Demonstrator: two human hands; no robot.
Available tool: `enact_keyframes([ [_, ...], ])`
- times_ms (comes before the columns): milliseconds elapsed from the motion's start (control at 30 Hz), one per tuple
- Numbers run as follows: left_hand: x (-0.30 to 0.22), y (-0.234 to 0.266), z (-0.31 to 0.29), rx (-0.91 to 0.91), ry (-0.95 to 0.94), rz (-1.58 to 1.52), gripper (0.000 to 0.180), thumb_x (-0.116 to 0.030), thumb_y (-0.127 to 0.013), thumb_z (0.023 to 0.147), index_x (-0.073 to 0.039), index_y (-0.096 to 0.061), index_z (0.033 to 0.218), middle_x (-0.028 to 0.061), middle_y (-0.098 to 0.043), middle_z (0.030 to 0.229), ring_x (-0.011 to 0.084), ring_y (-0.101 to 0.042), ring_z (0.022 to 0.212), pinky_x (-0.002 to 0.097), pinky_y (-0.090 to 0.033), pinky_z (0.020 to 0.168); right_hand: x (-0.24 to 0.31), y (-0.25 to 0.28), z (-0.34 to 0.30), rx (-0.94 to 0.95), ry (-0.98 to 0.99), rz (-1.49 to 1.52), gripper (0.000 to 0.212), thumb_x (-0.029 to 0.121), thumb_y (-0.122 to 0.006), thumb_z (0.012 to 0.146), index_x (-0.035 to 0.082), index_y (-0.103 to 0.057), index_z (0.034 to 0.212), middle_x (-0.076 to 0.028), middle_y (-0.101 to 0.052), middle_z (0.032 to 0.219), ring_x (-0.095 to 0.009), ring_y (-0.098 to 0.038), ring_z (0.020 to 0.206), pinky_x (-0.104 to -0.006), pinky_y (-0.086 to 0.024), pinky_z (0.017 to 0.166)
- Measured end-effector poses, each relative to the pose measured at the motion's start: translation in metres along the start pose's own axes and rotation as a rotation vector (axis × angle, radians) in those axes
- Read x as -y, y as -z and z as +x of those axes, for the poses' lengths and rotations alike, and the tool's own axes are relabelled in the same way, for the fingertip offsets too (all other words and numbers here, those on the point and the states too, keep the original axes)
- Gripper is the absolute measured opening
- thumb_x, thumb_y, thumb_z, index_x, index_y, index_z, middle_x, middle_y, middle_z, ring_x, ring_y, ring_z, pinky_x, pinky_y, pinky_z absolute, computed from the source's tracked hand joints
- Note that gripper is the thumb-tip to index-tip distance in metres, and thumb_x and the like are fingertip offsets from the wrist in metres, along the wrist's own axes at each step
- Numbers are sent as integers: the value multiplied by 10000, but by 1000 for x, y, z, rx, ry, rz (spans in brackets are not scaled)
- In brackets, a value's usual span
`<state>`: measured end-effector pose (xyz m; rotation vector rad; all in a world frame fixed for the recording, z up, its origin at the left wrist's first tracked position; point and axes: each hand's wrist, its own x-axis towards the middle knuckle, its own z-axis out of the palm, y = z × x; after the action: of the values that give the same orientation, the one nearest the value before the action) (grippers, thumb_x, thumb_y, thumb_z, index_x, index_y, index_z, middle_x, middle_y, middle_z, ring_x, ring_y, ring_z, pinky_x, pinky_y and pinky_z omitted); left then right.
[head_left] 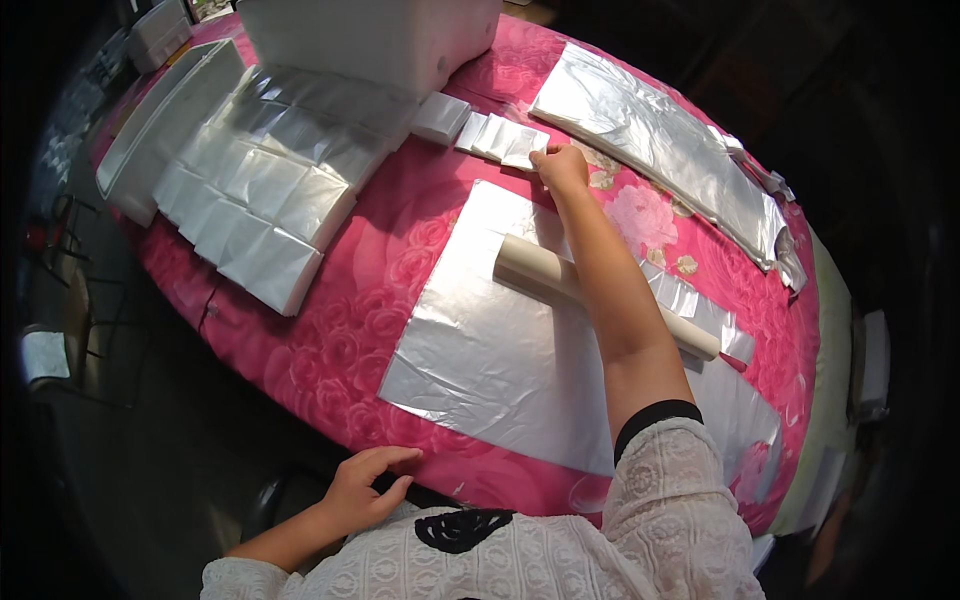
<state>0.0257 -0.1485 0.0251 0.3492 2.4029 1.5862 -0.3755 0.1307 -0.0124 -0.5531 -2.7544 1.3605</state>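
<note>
My right hand reaches across the table, its fingers pinched at the right end of a short row of small folded white plastic packets. The packets overlap one another. Close to the near table edge, my left hand holds nothing, with thumb and fingers apart. Between the hands lies a flat, silvery-white plastic sheet. A cream-coloured tube rests across the sheet, its middle hidden under my right forearm.
Rows of folded packets lie at the left beside a long translucent tray. A large white bin stands behind them. A stack of long plastic sheets lies far right on the pink flowered tablecloth. A chair stands left.
</note>
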Motion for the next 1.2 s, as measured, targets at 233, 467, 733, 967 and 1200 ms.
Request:
enact_keyframes([
  [233, -5, 0, 5, -57, -22, 74, 357, 42, -624, 724, -9, -604, 1076, 119, -657, 1003, 221, -646, 902, 306, -503, 801, -12, 38, -65, -95, 457, -323, 481, 361, -670, 760, -12, -619, 1060, -182, -602, 1089, -311, -579, 1021, -398, -459, 861],
  [467, -20, -12, 29, 31, -266, 168, 363, -3, -661, 714, -26, -620, 1073, 141, -652, 987, 285, -638, 873, 342, -504, 771, -130, 178, -202, 14, 685, -462, 476, 219, -710, 742, 46, -580, 1166, -143, -573, 1122, -320, -491, 1078, -361, -406, 922],
  [733, -54, -92, 96, 359, -538, 258, 486, -104, -659, 759, -33, -508, 1215, 187, -550, 1173, 320, -570, 1029, 388, -479, 850, -153, 213, -342, 150, 214, -369, 501, 283, -669, 794, 11, -558, 1199, -161, -579, 990, -302, -542, 944, -371, -442, 829],
  [967, -77, -178, 120, 372, -553, 483, 796, -377, -672, 781, -8, -307, 1384, 346, -102, 1439, 499, -174, 1327, 472, -227, 1085, -196, 197, -294, -112, 516, -522, 600, 515, -517, 862, 46, -541, 1236, -272, -303, 1398, -426, -201, 1325, -499, -194, 1070],
  [1200, -79, -198, 121, 306, -518, 493, 828, -420, -690, 753, -53, -319, 1395, 409, -38, 1411, 543, -126, 1323, 496, -219, 1076, -217, 228, -211, -181, 410, -758, 644, 577, -448, 863, 35, -557, 1193, -118, -446, 1343, -346, -314, 1268, -524, -115, 1073],
])
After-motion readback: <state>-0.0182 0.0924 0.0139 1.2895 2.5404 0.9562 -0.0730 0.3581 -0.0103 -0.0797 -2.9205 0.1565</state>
